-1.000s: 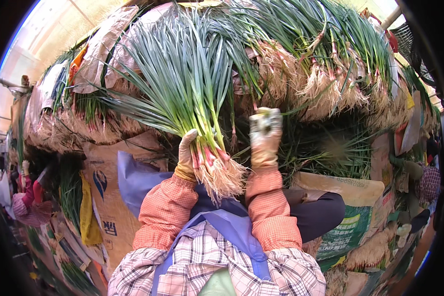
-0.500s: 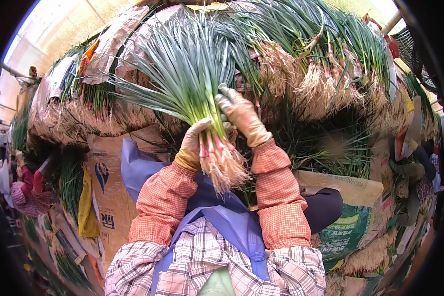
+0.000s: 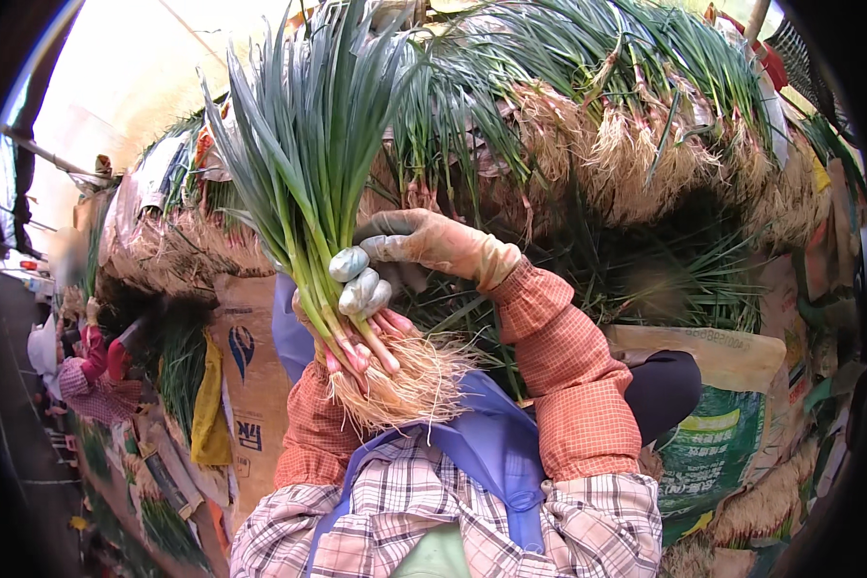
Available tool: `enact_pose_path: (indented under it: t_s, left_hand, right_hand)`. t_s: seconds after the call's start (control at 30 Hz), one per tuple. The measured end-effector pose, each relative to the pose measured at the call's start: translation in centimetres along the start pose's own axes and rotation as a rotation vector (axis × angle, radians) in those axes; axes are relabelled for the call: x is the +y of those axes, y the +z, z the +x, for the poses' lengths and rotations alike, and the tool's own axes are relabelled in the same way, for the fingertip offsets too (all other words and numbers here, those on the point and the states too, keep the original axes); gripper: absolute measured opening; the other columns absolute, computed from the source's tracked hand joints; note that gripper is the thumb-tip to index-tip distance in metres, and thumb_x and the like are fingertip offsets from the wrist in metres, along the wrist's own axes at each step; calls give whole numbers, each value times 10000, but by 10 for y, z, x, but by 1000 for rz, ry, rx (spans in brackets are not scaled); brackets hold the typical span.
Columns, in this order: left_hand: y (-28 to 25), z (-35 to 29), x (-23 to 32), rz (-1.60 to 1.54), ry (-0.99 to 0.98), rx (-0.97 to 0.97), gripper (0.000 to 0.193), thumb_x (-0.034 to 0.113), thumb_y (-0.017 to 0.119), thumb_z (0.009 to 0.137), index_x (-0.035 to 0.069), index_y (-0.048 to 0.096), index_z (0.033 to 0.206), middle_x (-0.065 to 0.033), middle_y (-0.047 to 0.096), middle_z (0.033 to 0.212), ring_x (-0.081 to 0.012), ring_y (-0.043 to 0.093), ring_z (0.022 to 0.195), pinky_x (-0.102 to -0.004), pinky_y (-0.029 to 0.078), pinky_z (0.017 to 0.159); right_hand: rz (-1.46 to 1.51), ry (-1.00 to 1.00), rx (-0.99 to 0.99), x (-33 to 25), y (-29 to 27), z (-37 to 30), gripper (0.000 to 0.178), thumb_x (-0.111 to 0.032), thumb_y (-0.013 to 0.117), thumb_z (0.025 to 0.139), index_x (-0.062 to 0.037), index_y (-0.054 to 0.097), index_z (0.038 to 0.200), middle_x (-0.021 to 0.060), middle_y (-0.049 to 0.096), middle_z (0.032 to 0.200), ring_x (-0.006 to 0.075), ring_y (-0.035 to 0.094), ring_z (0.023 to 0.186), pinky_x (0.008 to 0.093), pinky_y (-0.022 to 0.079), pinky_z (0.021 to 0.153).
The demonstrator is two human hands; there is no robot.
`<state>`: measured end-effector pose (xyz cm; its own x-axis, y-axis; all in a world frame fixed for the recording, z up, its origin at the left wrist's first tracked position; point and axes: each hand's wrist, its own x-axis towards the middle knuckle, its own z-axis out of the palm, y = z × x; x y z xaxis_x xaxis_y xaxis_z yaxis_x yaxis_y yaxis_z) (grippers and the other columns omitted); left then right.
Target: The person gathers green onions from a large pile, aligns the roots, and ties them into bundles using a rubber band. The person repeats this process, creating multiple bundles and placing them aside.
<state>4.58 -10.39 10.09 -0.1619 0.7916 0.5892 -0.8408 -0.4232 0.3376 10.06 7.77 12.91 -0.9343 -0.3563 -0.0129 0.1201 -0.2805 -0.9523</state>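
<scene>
A large bunch of scallions stands tilted in front of me, its leaves up and its pinkish bulbs and pale stringy roots down. My left hand, in a glove with grey-blue fingertips, is wrapped round the stalks just above the bulbs. Most of that hand is hidden behind the bunch. At the bunch's right edge my right hand, gloved too, has its thumb on the near side of the stalks. Its other fingers run behind the leaves, where their tips are hidden.
Ahead, a long heap of scallions lies with roots hanging toward me. More loose scallions lie in its shadow. Brown sacking and a green printed sack flank my lap. Another person sits at the far left.
The bunch has come nearer and to the left, and its roots have turned toward me. My left hand has gone behind the stalks. My right hand has shifted left along with the bunch.
</scene>
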Motion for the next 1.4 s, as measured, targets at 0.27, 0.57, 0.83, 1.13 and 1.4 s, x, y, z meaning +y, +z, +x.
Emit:
enact_pose_path:
  t_s: [0.27, 0.57, 0.83, 1.13, 1.4]
  left_hand:
    - [16, -12, 8, 64, 95, 244, 429, 330, 592, 891, 43, 451, 1177, -91, 545, 943, -216, 512, 888, -419, 491, 863]
    - [46, 23, 20, 409, 292, 315, 488, 347, 523, 897, 35, 423, 1259, -141, 589, 1047, -288, 559, 990, -586, 512, 840]
    - [77, 38, 89, 656, 703, 614, 389, 211, 557, 897, -15, 535, 1212, -148, 629, 1125, -245, 608, 1018, -348, 514, 886]
    - [109, -1, 94, 624, 902, 731, 330, 237, 477, 940, -67, 591, 1004, -155, 648, 918, -96, 591, 590, -154, 466, 453]
    - [148, -140, 155, 1017, 1165, 905, 305, 250, 485, 939, -20, 626, 951, -104, 666, 812, -154, 610, 604, -279, 541, 571]
  right_hand:
    - [-1471, 540, 274, 71, -91, -87, 416, -378, 628, 860, -123, 597, 1187, 171, 663, 984, 327, 634, 979, 381, 509, 823]
    - [-842, -196, 205, -13, 35, -50, 305, -195, 621, 907, -45, 596, 1172, 93, 666, 967, 146, 632, 844, 261, 492, 773]
    - [-1481, 492, 196, 72, -67, -118, 517, -264, 707, 813, -156, 493, 1271, 135, 574, 1183, 179, 638, 852, 308, 513, 789]
    - [-312, -282, -141, 3, 99, 12, 513, -251, 576, 923, 11, 434, 1341, 127, 619, 1059, 118, 612, 737, 264, 488, 649]
    - [-528, 191, 184, 8, 58, -71, 452, -305, 493, 934, 1, 544, 1262, 109, 656, 857, 118, 590, 677, 220, 459, 638]
